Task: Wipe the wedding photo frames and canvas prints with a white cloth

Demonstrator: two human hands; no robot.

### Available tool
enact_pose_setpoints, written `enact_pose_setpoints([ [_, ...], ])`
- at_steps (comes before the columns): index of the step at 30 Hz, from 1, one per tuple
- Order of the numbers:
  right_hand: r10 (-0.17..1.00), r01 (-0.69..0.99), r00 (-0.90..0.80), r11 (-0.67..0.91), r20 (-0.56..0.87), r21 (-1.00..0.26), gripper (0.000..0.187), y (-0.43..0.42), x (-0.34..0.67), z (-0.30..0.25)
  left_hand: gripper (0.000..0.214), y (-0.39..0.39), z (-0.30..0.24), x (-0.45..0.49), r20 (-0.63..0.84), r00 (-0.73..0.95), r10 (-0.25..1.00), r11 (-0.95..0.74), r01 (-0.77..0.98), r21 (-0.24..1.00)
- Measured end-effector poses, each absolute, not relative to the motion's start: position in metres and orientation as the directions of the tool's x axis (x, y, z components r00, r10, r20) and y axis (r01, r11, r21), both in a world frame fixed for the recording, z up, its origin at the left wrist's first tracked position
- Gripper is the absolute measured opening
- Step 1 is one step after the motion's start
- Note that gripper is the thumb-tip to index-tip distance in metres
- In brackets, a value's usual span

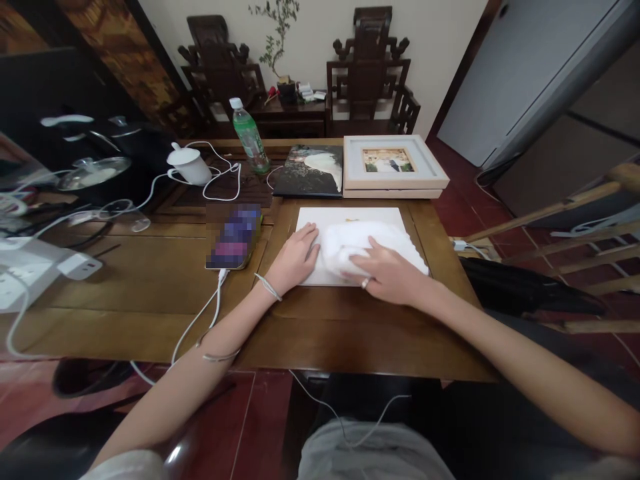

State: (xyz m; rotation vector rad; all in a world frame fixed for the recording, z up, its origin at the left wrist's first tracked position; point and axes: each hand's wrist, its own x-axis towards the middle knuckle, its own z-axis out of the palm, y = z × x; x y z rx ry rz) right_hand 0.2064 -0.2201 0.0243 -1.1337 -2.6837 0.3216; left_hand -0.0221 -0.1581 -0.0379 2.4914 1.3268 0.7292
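Note:
A flat white panel [311, 280] lies on the wooden table in front of me; its kind does not show. My left hand [296, 259] rests on its left edge with fingers stretched out, holding nothing. On top of the panel is a bunched white cloth [350, 239], slightly blurred, spreading toward the right edge. My right hand [390, 270], with a ring on one finger, grips the cloth and presses it against the panel. A small yellowish mark shows on the panel just beyond the cloth. Most of the panel's middle and right side is covered.
Behind the panel lie a framed picture [395, 183] and a dark photo album or board [310, 177]. Leftward are a phone [235, 237] on a charging cable, a green-labelled bottle [250, 137], a lidded white cup [189, 165], a glass-lidded pot [95, 175] and a power strip [30, 277].

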Motion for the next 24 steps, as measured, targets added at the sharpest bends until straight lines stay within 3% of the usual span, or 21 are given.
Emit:
enact_pose_setpoints([
  [5,0.815,0.774,-0.550,0.580,0.184,-0.255,0.036,-0.154,0.205,0.023,0.042,-0.157,-0.039,-0.023,0.329,0.470,0.819,-0.573,0.705,0.419],
  [9,0.844,0.816,-0.484,0.530,0.230,-0.230,0.035,-0.133,0.195,0.015,0.044,-0.156,-0.040,-0.024,0.341,0.466,0.816,-0.576,0.697,0.427],
  [14,0.796,0.779,-0.566,0.602,0.217,-0.175,0.033,-0.177,0.181,0.006,0.046,-0.156,-0.041,-0.024,0.340,0.460,0.820,-0.571,0.703,0.424],
  [21,0.649,0.588,-0.734,0.755,0.202,-0.290,0.028,-0.273,0.192,0.014,0.045,-0.156,-0.040,-0.024,0.328,0.469,0.820,-0.571,0.708,0.415],
  [24,0.661,0.594,-0.711,0.747,0.241,-0.298,0.026,-0.274,0.197,0.017,0.043,-0.155,-0.041,-0.025,0.329,0.468,0.820,-0.571,0.705,0.420],
])
